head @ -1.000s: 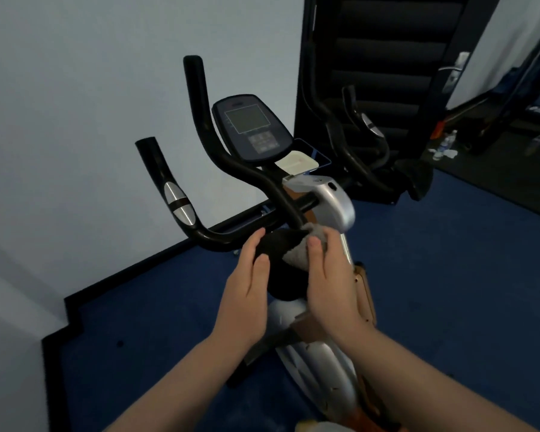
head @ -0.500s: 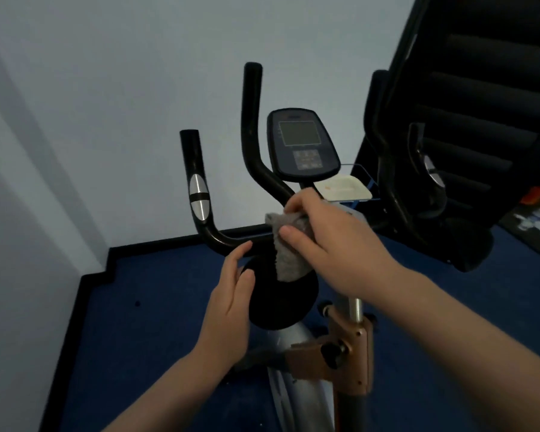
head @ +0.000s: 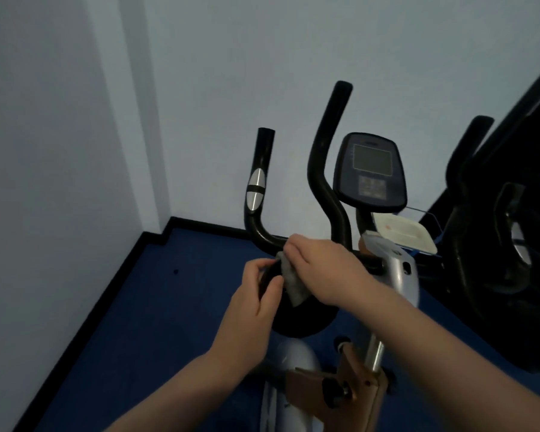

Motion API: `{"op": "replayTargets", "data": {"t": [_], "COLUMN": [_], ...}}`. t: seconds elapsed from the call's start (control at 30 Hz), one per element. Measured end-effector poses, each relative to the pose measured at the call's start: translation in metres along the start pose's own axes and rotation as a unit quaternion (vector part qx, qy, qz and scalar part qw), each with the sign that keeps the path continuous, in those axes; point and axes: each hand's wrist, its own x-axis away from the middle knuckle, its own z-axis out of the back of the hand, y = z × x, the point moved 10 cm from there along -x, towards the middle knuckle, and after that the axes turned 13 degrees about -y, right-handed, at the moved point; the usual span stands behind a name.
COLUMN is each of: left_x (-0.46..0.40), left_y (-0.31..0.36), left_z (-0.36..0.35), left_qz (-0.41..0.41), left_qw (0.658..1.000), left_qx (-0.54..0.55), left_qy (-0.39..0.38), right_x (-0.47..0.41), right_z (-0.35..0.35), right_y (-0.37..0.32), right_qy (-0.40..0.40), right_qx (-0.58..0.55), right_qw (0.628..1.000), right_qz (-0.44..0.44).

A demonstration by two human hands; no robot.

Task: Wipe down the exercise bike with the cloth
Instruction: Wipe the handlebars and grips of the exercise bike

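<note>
The exercise bike (head: 396,275) stands below me with black curved handlebars (head: 325,182), a dark console (head: 370,173) and a black seat (head: 303,319). A small grey cloth (head: 293,282) lies against the seat's front end, just under the handlebar's lower bend. My right hand (head: 321,266) grips the cloth and presses it there. My left hand (head: 259,294) curls its fingers and thumb round the seat's front tip, beside the cloth. Most of the cloth is hidden under my right hand.
White walls meet in a corner at the left. Blue carpet (head: 169,307) covers the floor. A white card (head: 402,232) rests on a blue-edged tray behind the console. Another black machine (head: 505,244) stands close on the right.
My right hand slid the cloth left and down along the seat's front. My left hand closed its fingers round the seat tip. My view swung to the left.
</note>
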Motion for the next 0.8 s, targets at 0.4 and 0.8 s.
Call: {"op": "replayTargets", "data": {"t": [0.4,0.8], "left_x": [0.001,0.004], "left_y": [-0.009,-0.005], "left_z": [0.006,0.009], "left_qz": [0.038,0.084], "left_qw": [0.998,0.983], "left_qx": [0.037,0.031], "left_qy": [-0.020,-0.158], "right_x": [-0.020,-0.017], "right_z": [-0.011,-0.006], "right_y": [-0.033,-0.023], "right_qy": [-0.187,-0.202], "right_qx": [-0.061,-0.043], "right_qw": [0.965,0.952], "right_qz": [0.175,0.226]}}
